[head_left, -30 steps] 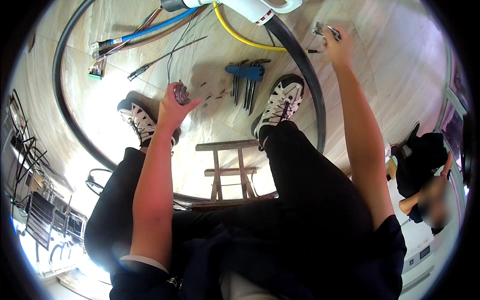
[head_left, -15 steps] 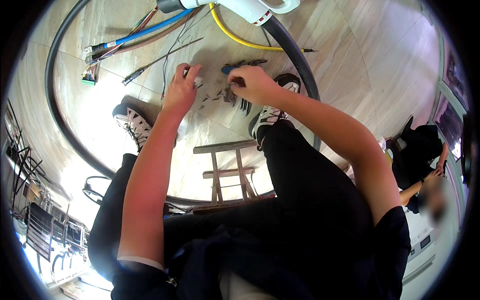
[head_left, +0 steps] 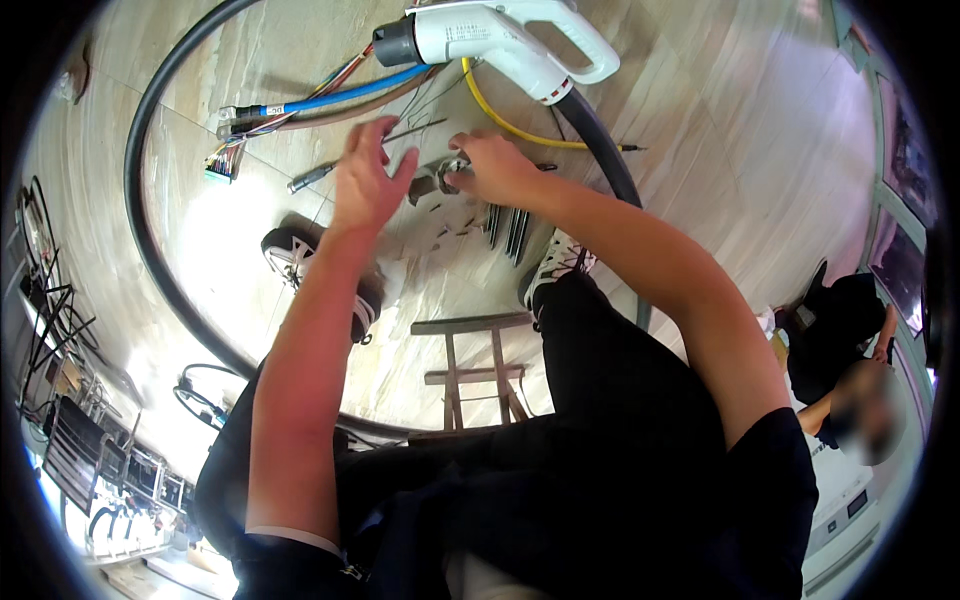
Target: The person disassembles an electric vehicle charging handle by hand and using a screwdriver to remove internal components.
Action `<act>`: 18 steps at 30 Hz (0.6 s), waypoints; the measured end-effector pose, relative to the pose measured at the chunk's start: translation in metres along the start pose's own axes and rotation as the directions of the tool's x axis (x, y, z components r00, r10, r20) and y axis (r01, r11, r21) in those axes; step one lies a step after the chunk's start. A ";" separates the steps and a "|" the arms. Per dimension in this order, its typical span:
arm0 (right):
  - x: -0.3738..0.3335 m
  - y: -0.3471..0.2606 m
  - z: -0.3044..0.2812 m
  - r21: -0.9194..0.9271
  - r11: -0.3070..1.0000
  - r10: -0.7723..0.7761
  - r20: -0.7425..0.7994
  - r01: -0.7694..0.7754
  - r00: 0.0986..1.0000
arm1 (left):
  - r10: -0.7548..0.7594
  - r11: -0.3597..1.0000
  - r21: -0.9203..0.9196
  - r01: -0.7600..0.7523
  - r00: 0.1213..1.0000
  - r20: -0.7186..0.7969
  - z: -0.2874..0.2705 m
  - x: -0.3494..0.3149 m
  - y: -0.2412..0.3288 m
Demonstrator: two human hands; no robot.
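Observation:
My right hand is closed, fingertips and thumb pinching a small round grey piece that looks like a roll. A flat grey flap sits beside it, and I cannot tell whether the two are joined. To the left, my left hand hangs over the floor with thumb and fingers apart, holding nothing. A long thin-shafted screwdriver lies beyond it, partly behind the fingers. Several small loose bits, perhaps screws, are scattered below my hands. Dark slim metal rods, like hex keys, lie below my right wrist.
A white charging gun with a thick black cable loops around my feet. Blue cable, yellow cable and thin wires with a green connector spread out. A wooden stool is below. Another person is at right.
My right hand has lifted the grey piece off the floor and moved slightly left and up. The left hand's thumb has spread from its fingers. The view has shifted, showing more of the charging gun.

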State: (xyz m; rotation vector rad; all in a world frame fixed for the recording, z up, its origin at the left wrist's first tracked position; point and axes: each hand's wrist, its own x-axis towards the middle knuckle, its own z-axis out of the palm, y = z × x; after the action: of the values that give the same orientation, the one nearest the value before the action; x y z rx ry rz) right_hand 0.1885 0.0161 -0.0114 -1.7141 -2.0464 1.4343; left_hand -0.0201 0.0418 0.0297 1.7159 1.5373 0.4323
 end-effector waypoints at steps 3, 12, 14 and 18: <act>-0.015 -0.017 -0.055 0.009 0.997 -0.074 -0.142 0.076 0.987 | 0.106 0.994 0.001 -0.107 0.985 -0.137 -0.020 0.041 0.008; 0.075 0.053 -0.211 -0.125 0.980 0.118 -0.263 -0.155 0.958 | 0.227 0.882 0.393 -0.260 0.965 0.130 -0.013 0.138 0.001; 0.090 0.054 -0.214 0.157 0.906 0.387 0.072 -0.394 0.919 | 0.088 0.917 0.360 -0.173 0.967 0.241 -0.010 0.146 -0.001; 0.083 0.016 -0.203 0.529 0.633 0.381 0.423 -0.566 0.822 | 0.072 0.929 0.332 -0.163 0.960 0.272 -0.019 0.149 -0.004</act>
State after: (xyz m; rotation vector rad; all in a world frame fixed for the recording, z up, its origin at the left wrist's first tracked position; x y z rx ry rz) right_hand 0.2940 0.1991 0.0498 -1.8579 -0.9322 2.2965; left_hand -0.0045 0.1888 0.0025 2.0565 1.3848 -0.0143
